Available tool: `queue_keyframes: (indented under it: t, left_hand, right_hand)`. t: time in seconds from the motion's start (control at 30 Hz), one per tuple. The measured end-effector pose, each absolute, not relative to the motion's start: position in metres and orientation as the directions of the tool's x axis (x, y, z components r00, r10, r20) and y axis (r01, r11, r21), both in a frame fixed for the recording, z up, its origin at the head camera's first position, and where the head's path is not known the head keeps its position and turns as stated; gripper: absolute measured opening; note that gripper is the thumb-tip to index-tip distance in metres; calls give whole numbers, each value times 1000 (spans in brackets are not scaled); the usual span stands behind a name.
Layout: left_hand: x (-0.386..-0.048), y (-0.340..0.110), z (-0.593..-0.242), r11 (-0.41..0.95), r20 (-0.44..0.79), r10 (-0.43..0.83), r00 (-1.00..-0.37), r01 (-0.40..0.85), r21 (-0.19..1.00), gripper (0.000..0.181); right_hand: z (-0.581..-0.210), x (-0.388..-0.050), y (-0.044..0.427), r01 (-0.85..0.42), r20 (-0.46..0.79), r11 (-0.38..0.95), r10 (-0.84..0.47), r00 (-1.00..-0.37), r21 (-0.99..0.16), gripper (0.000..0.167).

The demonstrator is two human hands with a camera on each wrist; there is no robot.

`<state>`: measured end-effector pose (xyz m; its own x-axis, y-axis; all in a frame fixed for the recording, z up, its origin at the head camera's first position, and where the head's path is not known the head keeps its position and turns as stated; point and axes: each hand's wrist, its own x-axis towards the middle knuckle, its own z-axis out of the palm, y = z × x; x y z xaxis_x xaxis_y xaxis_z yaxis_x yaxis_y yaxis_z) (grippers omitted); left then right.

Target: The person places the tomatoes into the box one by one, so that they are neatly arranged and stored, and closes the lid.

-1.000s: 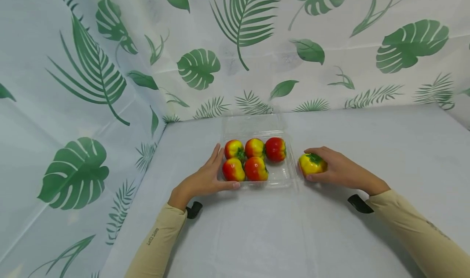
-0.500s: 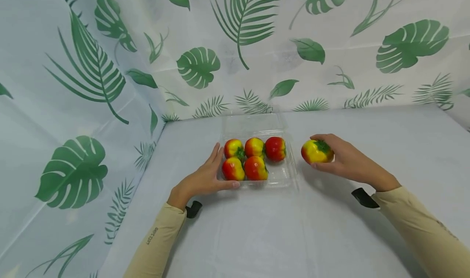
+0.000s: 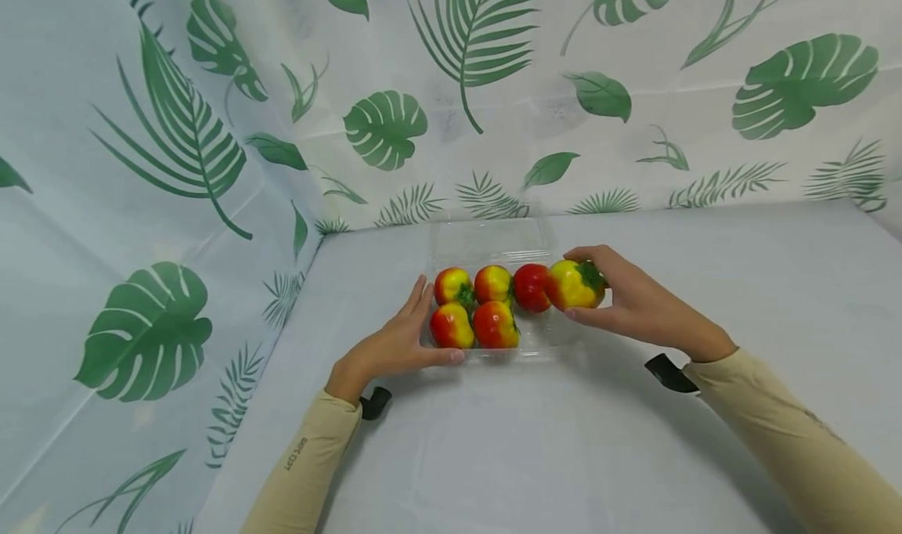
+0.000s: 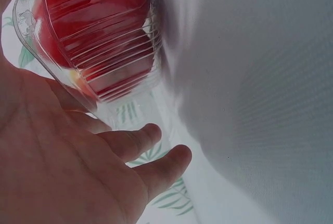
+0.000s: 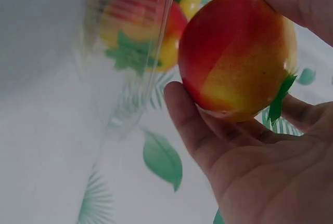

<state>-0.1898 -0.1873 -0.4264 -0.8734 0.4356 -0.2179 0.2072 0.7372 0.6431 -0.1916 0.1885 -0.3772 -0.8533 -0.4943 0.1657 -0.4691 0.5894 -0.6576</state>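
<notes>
My right hand (image 3: pixel 644 307) pinches a glossy red-and-yellow persimmon (image 3: pixel 574 285) between thumb and fingers, above the right side of a clear plastic box (image 3: pixel 539 352). In the right wrist view, the held persimmon (image 5: pixel 237 57) shows its green calyx towards the palm. Several similar persimmons (image 3: pixel 496 325) sit in the box in two rows; the held one partly hides the back right one. My left hand (image 3: pixel 391 344) rests against the box's left front corner, fingers straight along the side, thumb along the front. The left wrist view shows the ribbed box wall (image 4: pixel 114 63) beside that hand (image 4: pixel 67 156).
The box's clear lid (image 3: pixel 489 238) is folded back towards the leaf-patterned curtain (image 3: pixel 507 150). A white cloth (image 3: pixel 486 448) covers the table. Another curtain (image 3: pixel 232 299) bounds the left side. A dark wrist mount (image 3: pixel 669 373) hangs below the right wrist.
My right hand has lifted the persimmon from the table right of the box and carried it left, over the box's right edge. My left hand has stayed at the box.
</notes>
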Motion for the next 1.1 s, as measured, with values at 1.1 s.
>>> queue_keyframes:
  t: [1.1]
  left_hand:
    - [-195,-186,-429,716,-201,455,-868,222,661,131]
  right_hand:
    - [-405,-194,165,-659,280,469,-646,-710,-587,65]
